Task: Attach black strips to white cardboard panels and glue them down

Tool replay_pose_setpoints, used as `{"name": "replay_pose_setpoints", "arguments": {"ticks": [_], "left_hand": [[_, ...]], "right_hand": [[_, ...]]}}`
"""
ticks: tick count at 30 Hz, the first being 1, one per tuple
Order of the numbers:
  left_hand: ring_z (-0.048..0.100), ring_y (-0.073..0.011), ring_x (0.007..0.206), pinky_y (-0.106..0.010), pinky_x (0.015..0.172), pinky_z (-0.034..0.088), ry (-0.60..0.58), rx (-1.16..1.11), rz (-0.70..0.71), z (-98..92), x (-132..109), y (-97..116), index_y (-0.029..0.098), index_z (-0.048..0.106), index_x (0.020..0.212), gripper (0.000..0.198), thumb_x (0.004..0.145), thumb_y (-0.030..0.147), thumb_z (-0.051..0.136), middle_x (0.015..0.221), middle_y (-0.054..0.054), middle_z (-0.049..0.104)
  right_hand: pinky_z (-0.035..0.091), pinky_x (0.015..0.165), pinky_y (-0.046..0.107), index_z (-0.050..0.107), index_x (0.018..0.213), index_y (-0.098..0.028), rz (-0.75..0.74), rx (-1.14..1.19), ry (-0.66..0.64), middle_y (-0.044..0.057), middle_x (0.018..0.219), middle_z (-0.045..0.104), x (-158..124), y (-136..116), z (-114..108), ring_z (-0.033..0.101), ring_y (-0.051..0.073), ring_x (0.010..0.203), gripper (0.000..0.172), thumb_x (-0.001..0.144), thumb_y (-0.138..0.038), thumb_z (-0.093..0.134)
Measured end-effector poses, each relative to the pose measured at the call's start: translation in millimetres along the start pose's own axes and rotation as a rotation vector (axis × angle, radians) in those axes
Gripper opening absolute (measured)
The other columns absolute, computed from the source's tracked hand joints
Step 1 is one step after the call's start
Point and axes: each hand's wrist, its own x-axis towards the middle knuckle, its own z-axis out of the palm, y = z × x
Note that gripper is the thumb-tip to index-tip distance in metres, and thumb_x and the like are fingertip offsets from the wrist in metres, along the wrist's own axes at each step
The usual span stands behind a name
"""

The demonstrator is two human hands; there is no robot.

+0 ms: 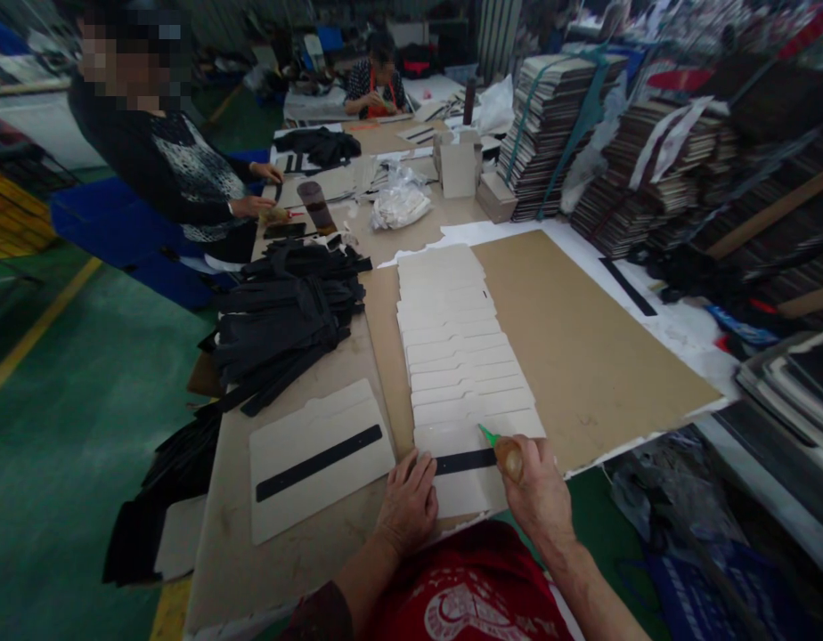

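My right hand (pixel 537 491) is wrapped round a brownish glue bottle (pixel 509 458) whose green nozzle points up and left over the nearest pale board (pixel 461 491). A black strip (pixel 466 460) lies across that board, its right end beside the bottle. My left hand (pixel 410 497) rests at the board's left edge, near the strip's left end, its fingers stretched out. Beyond is a row of overlapping pale boards (pixel 461 343). To the left, another pale board (pixel 318 499) carries a black strip (pixel 319 462).
A pile of black strips (pixel 278 329) lies on the table's left side. A brown sheet (pixel 585 356) covers the right side. Tied stacks of boards (pixel 538 133) stand at the back right. One person (pixel 184 169) stands at the left; another person (pixel 378 93) is at the far end.
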Motion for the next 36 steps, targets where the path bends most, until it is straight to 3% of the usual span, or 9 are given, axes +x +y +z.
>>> {"name": "replay_pose_setpoints", "arguments": {"ticks": [9,16,30,36], "left_hand": [[0.048,-0.0323,0.128,-0.050,0.097,0.047,0.040,0.019,0.023,1.9,0.1,-2.7,0.017,0.058,0.132,0.046,0.088,0.017,0.048,0.138,-0.009,0.060],[0.049,-0.0329,0.128,-0.049,0.097,0.047,0.059,0.029,0.040,3.2,0.1,-4.1,0.016,0.058,0.131,0.046,0.086,0.015,0.049,0.137,-0.010,0.061],[0.049,-0.0319,0.127,-0.048,0.098,0.047,0.073,0.034,0.064,3.9,1.1,-6.7,0.016,0.056,0.133,0.047,0.087,0.015,0.049,0.137,-0.009,0.060],[0.049,-0.0317,0.127,-0.047,0.098,0.047,0.081,0.056,0.073,3.1,0.7,-6.7,0.015,0.057,0.133,0.046,0.088,0.017,0.049,0.137,-0.009,0.060]], "right_hand": [[0.037,0.058,0.028,0.048,0.119,-0.025,0.087,-0.031,0.030,0.005,0.110,0.053,3.0,13.6,-9.0,0.057,0.015,0.072,0.026,0.093,-0.030,0.052],[0.038,0.060,0.026,0.048,0.120,-0.027,0.022,0.019,-0.015,0.004,0.111,0.052,1.3,7.8,-4.0,0.058,0.017,0.081,0.033,0.088,-0.020,0.055],[0.033,0.054,0.026,0.052,0.117,-0.023,0.245,-0.062,0.136,0.006,0.108,0.051,13.8,58.8,-20.3,0.054,0.015,0.074,0.030,0.090,-0.035,0.057],[0.037,0.058,0.026,0.050,0.118,-0.024,0.217,-0.035,0.120,0.005,0.110,0.051,11.7,57.3,-19.2,0.057,0.016,0.078,0.029,0.092,-0.036,0.057]]}}
